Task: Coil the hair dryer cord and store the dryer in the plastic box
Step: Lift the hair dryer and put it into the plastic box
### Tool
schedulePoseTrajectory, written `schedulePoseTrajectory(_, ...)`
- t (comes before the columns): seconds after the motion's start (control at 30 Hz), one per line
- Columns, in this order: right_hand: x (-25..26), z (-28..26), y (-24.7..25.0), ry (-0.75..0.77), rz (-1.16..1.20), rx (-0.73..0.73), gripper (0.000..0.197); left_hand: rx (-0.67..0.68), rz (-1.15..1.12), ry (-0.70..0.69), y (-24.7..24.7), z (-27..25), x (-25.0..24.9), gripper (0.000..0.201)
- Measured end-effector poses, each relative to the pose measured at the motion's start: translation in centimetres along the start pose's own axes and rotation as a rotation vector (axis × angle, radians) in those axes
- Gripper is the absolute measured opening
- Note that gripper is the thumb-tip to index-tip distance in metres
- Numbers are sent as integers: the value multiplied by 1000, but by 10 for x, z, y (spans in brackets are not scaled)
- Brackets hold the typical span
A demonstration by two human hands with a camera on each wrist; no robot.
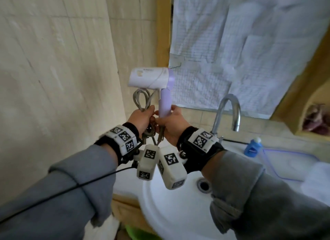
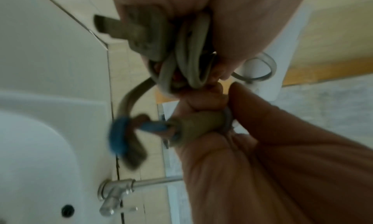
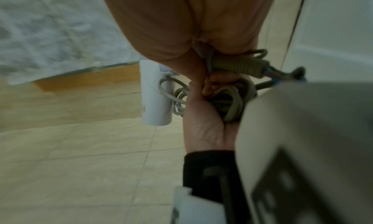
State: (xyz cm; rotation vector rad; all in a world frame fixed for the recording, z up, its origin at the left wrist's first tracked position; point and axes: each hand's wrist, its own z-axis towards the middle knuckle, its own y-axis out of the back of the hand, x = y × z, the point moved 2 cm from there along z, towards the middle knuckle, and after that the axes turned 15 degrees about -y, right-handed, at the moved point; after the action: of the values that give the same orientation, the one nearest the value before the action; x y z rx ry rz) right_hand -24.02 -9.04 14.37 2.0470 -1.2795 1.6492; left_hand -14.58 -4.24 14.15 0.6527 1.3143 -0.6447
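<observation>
Nearest the camera two grey sleeves reach forward over a white sink (image 1: 171,213), each wrist strapped with a marker-covered camera block. Just beyond them the left hand (image 1: 141,119) is clenched around a bundle of grey cord (image 1: 142,101); its loops stick up above the fist, and the left wrist view shows more loops and the plug (image 2: 141,34) packed inside the curled fingers (image 2: 238,28). Touching it, the right hand (image 1: 174,122) grasps the bottom of the lilac handle of the hair dryer (image 1: 151,78), where the ribbed cord collar (image 3: 238,64) leaves the handle. The dryer stands upright above both hands, held in the air over the sink, its white barrel pointing left and its lilac back end to the right.

Behind the right wrist a curved metal tap (image 1: 230,111) rises from the sink's rim. Further right on the desk stands a blue bottle (image 1: 253,146), and beside it lies the blue-edged rim of a clear plastic box (image 1: 285,152). At the back are a tiled wall and a window covered with pale sheets
</observation>
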Motion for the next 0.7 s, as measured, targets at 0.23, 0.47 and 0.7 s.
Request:
schedulePoseTrajectory(0.23,12,-92,60,156,-49,-111,37,158,52,-135,-75,-71,-45,31)
schedulePoseTrajectory(0.47,24,-196,151,246,36,-275,19,377,-38,-141,-181,-147,-79,30)
schedulePoseTrajectory(0.7,24,-275,255,252,94,-495,10,603,-67,-78,-297,-206,-81,31)
